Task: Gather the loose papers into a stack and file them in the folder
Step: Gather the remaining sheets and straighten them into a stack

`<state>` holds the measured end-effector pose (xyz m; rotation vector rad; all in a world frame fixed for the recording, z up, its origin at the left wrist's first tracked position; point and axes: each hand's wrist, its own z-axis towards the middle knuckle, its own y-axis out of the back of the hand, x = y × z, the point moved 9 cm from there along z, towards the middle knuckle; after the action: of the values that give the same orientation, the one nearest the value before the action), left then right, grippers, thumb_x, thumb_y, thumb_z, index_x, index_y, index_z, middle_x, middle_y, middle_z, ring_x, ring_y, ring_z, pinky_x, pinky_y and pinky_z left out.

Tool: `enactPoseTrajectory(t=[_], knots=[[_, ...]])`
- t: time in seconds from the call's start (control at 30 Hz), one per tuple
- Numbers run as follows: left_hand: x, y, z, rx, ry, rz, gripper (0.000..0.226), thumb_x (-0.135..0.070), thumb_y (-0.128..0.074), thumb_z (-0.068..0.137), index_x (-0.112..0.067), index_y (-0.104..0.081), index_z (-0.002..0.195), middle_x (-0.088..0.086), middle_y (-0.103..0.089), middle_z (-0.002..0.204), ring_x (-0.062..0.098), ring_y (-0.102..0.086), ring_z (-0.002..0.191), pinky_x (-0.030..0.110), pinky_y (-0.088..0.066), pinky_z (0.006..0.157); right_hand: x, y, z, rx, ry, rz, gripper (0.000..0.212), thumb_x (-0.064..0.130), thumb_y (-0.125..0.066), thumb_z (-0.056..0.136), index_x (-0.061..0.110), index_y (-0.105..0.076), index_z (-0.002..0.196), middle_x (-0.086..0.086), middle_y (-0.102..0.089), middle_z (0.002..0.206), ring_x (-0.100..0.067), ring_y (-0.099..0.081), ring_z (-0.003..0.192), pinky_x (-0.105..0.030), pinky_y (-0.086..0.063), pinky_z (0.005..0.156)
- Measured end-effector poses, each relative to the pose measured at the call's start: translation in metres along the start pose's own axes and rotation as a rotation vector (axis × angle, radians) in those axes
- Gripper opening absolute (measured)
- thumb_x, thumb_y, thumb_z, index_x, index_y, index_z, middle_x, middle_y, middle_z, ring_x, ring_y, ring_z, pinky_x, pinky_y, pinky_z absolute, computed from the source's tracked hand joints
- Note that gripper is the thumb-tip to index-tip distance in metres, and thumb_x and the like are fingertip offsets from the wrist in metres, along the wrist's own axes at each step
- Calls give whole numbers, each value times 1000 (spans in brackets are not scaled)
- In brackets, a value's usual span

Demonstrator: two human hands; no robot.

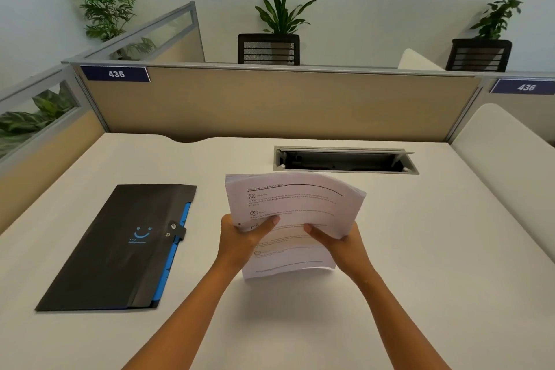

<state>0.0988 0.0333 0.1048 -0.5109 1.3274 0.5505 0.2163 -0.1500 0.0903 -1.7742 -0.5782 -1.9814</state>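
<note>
You grip the paper stack [289, 219] with left hand [244, 237] and right hand [336, 239] mid-tabletop [420, 249]; folder [120, 246] lies closed near the left edge.

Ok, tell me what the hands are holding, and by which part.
Both hold the stack of white printed papers by its side edges: left hand on the left edge, right hand on the right.

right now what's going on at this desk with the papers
A person holds a stack of papers upright with both hands, left hand and right hand gripping its sides, its bottom edge at or just above the desk, as if squaring it up. The black folder lies to the left on the desk, its snap strap fastened, so nothing is filed yet. No loose sheets show elsewhere on the desk.
</note>
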Motion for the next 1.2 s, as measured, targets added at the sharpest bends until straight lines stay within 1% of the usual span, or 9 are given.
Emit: enactPoseTrajectory(t=[0.1, 0.2, 0.33, 0.47, 0.6, 0.67, 0.9, 1.03, 1.2], knots=[[3, 2, 1, 3, 3, -7, 40, -40, -83, 64, -55, -70, 99, -18, -75, 98, 7, -70, 90, 20, -57, 61, -4, 0, 0, -3, 2, 2, 43, 27, -81, 77, 53, -65, 107, 12, -73, 104, -10, -70, 97, -26, -61, 70], [10, 3, -1, -8, 26, -4, 40, -36, -84, 65, -55, -70, 97, -17, -75, 97, 9, -71, 88, 23, -58, 61, -13, -4, -3, 12, -10, 4, 44, 20, -80, 80, 52, -66, 106, 12, -74, 104, -12, -70, 98, -30, -62, 74], [10, 5, -2, -13, 13, -18, 42, -31, -83, 67, -56, -70, 99, -19, -75, 98, 6, -70, 90, 20, -57, 60, -10, -5, -2, 13, -4, 9, 42, 25, -80, 78, 50, -66, 108, 10, -74, 105, -15, -70, 98, -32, -62, 75], [19, 4, -7, 0, 35, -28, 41, -31, -83, 65, -53, -71, 97, -16, -75, 98, 9, -70, 89, 22, -58, 60, -16, -4, -5, 25, -9, 2, 43, 26, -80, 79, 51, -65, 110, 11, -73, 106, -12, -70, 99, -29, -61, 74], [24, 2, -11, -1, 47, -28, 41, -30, -85, 64, -53, -72, 96, -15, -75, 97, 10, -70, 90, 23, -58, 61, -24, -3, -8, 36, -32, 6, 44, 25, -80, 79, 49, -64, 112, 9, -73, 108, -16, -70, 101, -35, -62, 78], [23, 3, -10, 4, 33, -31, 43, -29, -85, 64, -52, -71, 98, -16, -75, 98, 9, -70, 91, 22, -58, 61, -24, -2, -8, 37, -24, 9, 45, 26, -81, 78, 47, -64, 114, 8, -73, 109, -17, -70, 102, -34, -62, 78], [35, 2, -17, 8, 71, -48, 46, -31, -87, 62, -52, -71, 100, -15, -75, 101, 10, -70, 93, 24, -59, 62, -30, -1, -12, 29, -24, 26, 45, 19, -80, 80, 45, -64, 113, 7, -73, 109, -18, -69, 102, -35, -61, 78], [37, 5, -15, 5, 64, -53, 48, -35, -88, 61, -50, -70, 103, -14, -74, 103, 11, -70, 95, 25, -60, 64, -27, -2, -12, 37, -22, 29, 44, 20, -79, 80, 47, -65, 111, 9, -73, 108, -16, -69, 102, -29, -61, 76], [51, 4, -22, 29, 85, -24, 52, -42, -90, 56, -52, -70, 103, -19, -74, 101, 4, -70, 94, 20, -58, 64, -37, -3, -17, 29, -48, 29, 43, 18, -77, 84, 49, -65, 109, 12, -72, 107, -10, -69, 99, -22, -59, 71]])
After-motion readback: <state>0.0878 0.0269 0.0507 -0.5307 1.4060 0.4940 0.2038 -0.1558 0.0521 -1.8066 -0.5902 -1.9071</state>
